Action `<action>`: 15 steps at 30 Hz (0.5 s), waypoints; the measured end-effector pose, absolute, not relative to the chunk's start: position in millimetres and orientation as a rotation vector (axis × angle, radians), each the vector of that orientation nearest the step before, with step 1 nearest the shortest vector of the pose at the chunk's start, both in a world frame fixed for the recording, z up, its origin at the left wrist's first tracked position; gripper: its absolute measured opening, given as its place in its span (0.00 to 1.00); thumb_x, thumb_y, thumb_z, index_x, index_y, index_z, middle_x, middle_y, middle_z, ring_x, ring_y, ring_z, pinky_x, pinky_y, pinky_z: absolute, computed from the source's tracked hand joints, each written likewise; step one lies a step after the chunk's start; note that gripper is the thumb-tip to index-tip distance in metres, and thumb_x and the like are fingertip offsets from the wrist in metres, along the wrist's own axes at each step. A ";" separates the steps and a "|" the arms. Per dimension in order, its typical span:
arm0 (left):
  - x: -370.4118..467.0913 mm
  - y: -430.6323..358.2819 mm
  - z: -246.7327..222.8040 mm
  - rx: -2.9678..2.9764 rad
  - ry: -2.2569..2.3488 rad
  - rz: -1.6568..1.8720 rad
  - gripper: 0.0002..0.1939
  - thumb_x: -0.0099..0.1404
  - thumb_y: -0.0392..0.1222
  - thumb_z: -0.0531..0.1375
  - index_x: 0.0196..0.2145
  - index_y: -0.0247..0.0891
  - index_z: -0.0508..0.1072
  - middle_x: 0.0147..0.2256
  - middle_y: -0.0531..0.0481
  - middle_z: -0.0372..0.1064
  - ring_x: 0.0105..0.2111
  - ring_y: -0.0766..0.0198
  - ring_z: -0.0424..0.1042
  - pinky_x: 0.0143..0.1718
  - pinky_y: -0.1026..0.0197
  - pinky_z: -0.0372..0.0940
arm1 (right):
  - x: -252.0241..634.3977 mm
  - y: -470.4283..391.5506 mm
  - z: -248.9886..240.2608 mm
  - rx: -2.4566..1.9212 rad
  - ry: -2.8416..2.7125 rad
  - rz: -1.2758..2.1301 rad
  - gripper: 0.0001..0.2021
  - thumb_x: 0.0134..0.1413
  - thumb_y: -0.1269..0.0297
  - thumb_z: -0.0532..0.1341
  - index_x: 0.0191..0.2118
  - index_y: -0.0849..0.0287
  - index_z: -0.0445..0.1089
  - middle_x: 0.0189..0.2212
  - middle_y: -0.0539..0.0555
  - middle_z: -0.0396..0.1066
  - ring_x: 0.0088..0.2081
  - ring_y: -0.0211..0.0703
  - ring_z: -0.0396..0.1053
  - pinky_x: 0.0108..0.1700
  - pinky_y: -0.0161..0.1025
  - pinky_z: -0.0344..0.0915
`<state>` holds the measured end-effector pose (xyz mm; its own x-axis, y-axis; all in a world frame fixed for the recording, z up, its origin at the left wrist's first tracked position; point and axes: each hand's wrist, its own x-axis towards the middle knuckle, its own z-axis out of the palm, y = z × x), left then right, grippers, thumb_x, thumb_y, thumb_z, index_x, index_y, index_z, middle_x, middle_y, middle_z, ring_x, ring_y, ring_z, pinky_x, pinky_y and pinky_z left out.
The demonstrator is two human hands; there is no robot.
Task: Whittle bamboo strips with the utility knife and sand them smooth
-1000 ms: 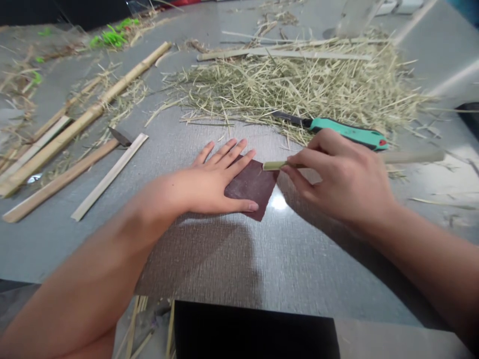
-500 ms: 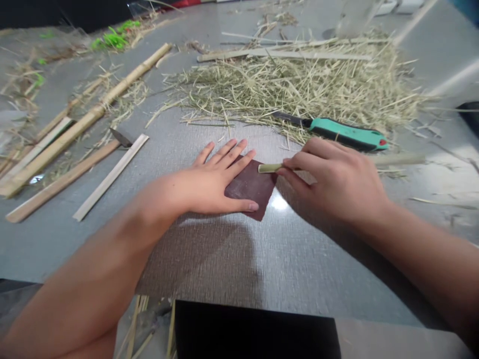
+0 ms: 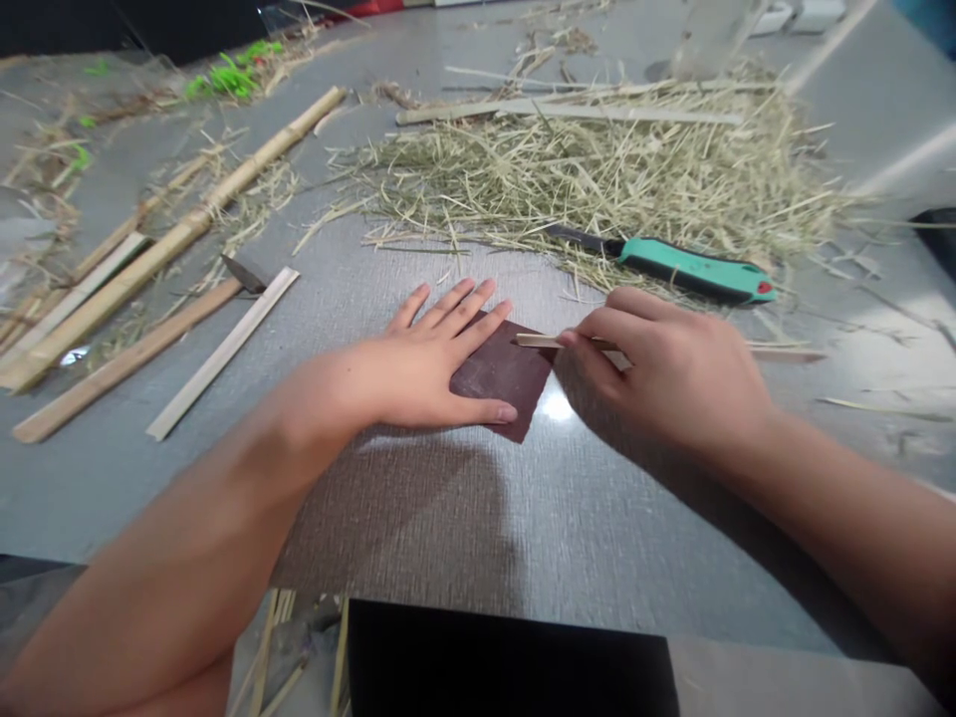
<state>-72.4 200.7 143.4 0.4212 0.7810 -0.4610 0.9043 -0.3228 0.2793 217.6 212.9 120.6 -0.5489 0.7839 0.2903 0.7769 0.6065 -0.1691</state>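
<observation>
While the left hand (image 3: 425, 363) lies flat, fingers spread, pressing the sandpaper (image 3: 502, 376) to the table (image 3: 448, 518), the right hand (image 3: 672, 373) pinches a thin bamboo strip (image 3: 534, 341), its tip resting on the sandpaper's far edge.

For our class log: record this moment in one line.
left hand: flat on sandpaper | right hand: holds bamboo strip, tip on sandpaper

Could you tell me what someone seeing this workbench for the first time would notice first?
At centre, the left hand lies flat on a dark reddish-brown abrasive sheet, while the right hand holds a thin bamboo strip with its tip over the sheet's far corner. Behind them lies a big heap of pale shavings, with a teal-handled knife at its near edge.
</observation>
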 end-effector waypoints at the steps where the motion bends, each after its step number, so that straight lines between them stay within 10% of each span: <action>1: -72.8 200.5 143.1 2.191 1.423 -0.322 0.70 0.74 0.87 0.60 0.94 0.48 0.34 0.91 0.47 0.13 0.91 0.38 0.17 0.88 0.31 0.17 | 217.4 212.9 120.7 -1.245 -2.495 0.008 0.18 0.82 0.54 0.60 0.40 0.57 0.81 0.40 0.60 0.77 0.37 0.45 0.69 0.37 0.43 0.52; 15: -70.6 201.1 145.5 2.169 1.441 -0.361 0.70 0.74 0.86 0.60 0.93 0.47 0.33 0.90 0.50 0.12 0.91 0.41 0.16 0.88 0.32 0.16 | 219.2 218.9 117.1 -1.205 -2.457 -0.019 0.13 0.82 0.58 0.60 0.46 0.55 0.81 0.43 0.60 0.77 0.46 0.52 0.74 0.46 0.48 0.64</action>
<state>-70.6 201.1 145.5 0.4026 0.7788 -0.4810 0.9137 -0.3095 0.2635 219.2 218.9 117.1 -0.5473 0.7557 0.3596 0.7613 0.6280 -0.1612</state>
